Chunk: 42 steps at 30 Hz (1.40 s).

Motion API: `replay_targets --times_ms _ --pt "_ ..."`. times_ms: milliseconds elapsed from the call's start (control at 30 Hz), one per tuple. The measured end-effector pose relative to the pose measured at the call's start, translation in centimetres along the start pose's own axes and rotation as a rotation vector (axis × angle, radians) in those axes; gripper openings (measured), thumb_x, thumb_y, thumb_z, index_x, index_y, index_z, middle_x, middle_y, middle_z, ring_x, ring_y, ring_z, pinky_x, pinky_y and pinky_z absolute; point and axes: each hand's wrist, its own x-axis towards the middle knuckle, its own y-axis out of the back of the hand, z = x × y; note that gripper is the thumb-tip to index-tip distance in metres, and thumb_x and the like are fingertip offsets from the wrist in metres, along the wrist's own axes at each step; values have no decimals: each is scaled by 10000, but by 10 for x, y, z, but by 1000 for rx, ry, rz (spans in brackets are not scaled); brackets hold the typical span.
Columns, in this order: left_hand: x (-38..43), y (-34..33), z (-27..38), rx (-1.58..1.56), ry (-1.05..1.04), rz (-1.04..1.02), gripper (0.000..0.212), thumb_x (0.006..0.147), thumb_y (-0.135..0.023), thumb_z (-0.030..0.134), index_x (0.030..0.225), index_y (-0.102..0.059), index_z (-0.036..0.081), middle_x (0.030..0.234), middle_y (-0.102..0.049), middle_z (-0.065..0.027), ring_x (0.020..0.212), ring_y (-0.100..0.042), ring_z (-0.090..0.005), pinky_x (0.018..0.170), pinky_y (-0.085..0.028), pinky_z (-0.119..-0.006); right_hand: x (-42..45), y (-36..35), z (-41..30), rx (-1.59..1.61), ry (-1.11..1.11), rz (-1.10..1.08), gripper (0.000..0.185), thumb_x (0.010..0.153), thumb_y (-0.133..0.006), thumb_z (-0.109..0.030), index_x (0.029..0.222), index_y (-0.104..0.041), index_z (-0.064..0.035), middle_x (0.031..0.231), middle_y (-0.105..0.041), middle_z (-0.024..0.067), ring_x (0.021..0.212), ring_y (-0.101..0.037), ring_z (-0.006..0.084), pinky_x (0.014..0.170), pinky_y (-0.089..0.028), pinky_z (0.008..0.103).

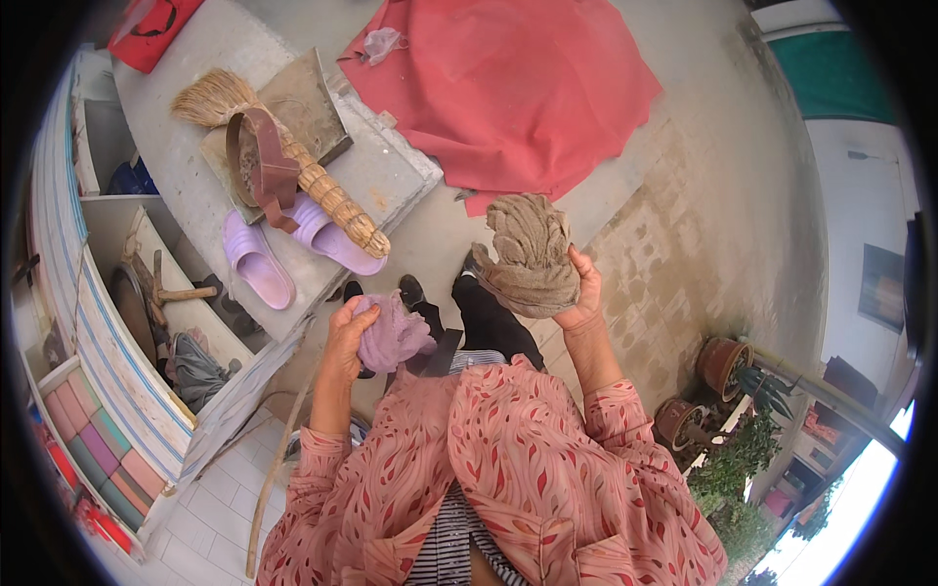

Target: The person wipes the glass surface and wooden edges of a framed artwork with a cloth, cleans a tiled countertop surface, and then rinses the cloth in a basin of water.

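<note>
My left hand (344, 340) grips a crumpled lilac cloth (396, 333) in front of my body. In my right hand (583, 289) is a bunched grey-brown cloth (529, 256), held a little higher and out to the right. Beyond my left hand, a pair of lilac plastic slippers (259, 264) lies on a concrete slab (388, 176). A straw hand broom (322, 190) rests across a dustpan (293, 95), with a brown strap (275, 172) over them.
A red cloth cover (506, 88) spreads ahead, a clear plastic bag on it. At left are open compartments (168, 242) with a hammer-like wooden-handled tool (168, 293), and a stick (282, 454) leans nearby. Potted plants (725, 366) stand at right.
</note>
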Motion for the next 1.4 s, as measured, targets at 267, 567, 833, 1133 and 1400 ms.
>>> replay_targets --times_ms 267,567,833,1133,1400 --pt "74 -130 32 216 -20 -105 236 857 -543 65 1070 -556 -35 980 -642 -116 871 -639 -179 778 -519 -289 -40 95 -93 -62 312 136 389 890 -502 -170 1222 -479 31 1152 -586 176 1050 -585 304 922 -469 463" --pt "154 -320 -47 397 148 -280 164 865 -560 98 987 -577 -10 929 -637 -85 819 -627 -170 752 -510 -284 -113 179 -225 389 512 194 432 890 -493 -232 1259 -462 -10 1225 -548 168 1110 -541 314 985 -411 475" --pt "215 -437 -67 594 245 -444 171 860 -553 126 956 -613 -2 901 -653 -104 811 -641 -211 765 -525 -332 -124 190 -301 233 681 403 268 843 -578 -81 1086 -570 31 1026 -644 134 934 -640 237 808 -533 371" --pt "283 -651 -71 675 254 -669 194 875 -499 79 997 -580 -47 917 -643 -160 800 -658 -257 726 -560 -380 -136 331 -319 867 1016 708 221 868 -441 -184 935 -572 -19 901 -644 165 847 -632 312 787 -507 480" --pt "340 -810 -151 662 238 -738 221 904 -486 144 996 -588 -29 935 -642 -135 856 -645 -227 771 -544 -353 -146 418 -422 1068 954 818 308 833 -412 -229 953 -621 -37 966 -648 170 911 -617 348 828 -481 497"
